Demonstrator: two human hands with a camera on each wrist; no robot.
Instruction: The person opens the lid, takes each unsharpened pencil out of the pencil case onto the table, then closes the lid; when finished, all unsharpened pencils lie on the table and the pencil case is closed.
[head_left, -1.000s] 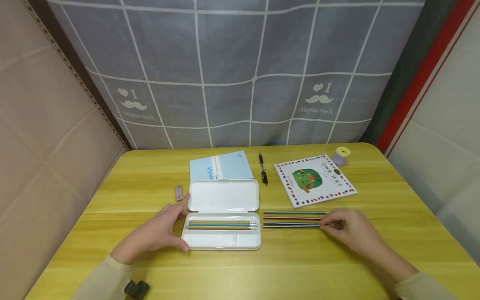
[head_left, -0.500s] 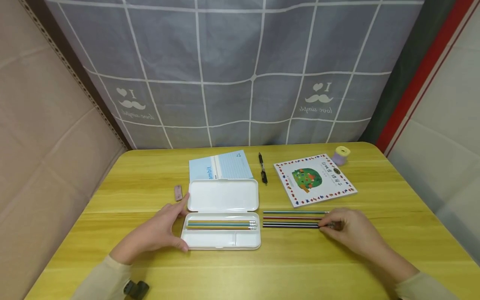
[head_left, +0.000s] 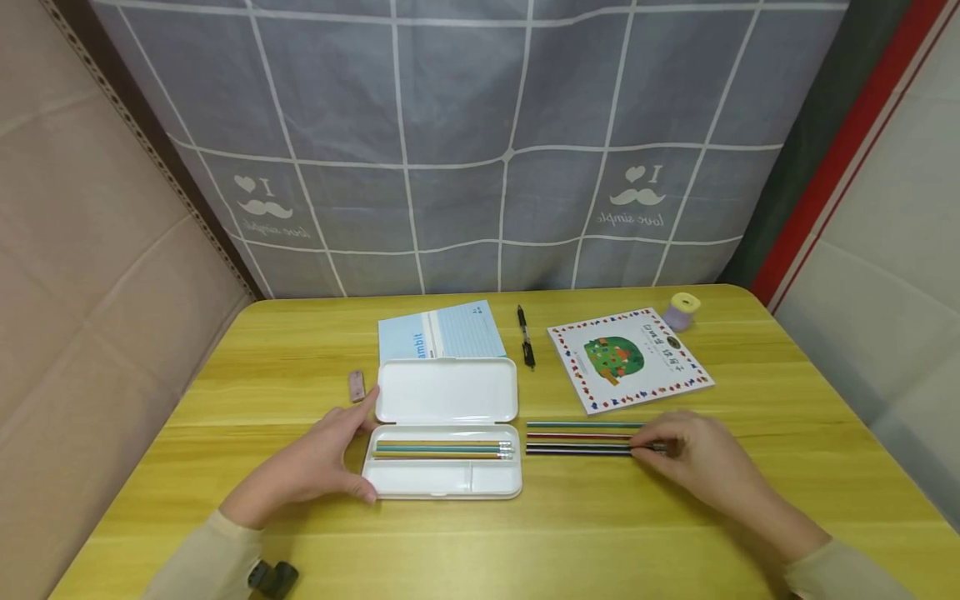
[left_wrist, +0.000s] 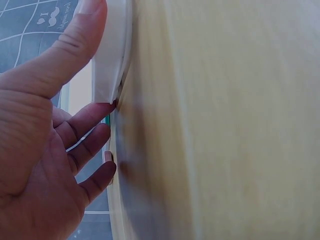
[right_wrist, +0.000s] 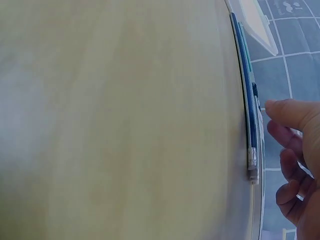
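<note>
A white pencil case (head_left: 423, 479) lies unfolded on the table, its lid (head_left: 447, 392) tipped back. Several pencils (head_left: 442, 450) sit in its upper compartment. My left hand (head_left: 318, 450) spans the case's left side, thumb at the near corner and index fingertip by the lid; the left wrist view shows these fingers extended against the case. To the right lie several loose pencils (head_left: 577, 450), green, red and dark, in a row. Over their eraser ends hovers my right hand (head_left: 697, 454), thumb and index close together. In the right wrist view, dark pencils (right_wrist: 247, 100) lie on the table with a gap below the fingertips.
Behind the case is a light blue notebook (head_left: 457, 329), partly covered by the lid. A black pen (head_left: 527, 337) lies beside it. Farther right are a white picture book (head_left: 630, 360) and a purple jar with yellow lid (head_left: 681, 312). A small pinkish eraser (head_left: 356, 386) lies left.
My right hand has shifted slightly left and away from me, over the pencils. A dark pencil that slanted a little now lies parallel to the others. The left hand stays put.
</note>
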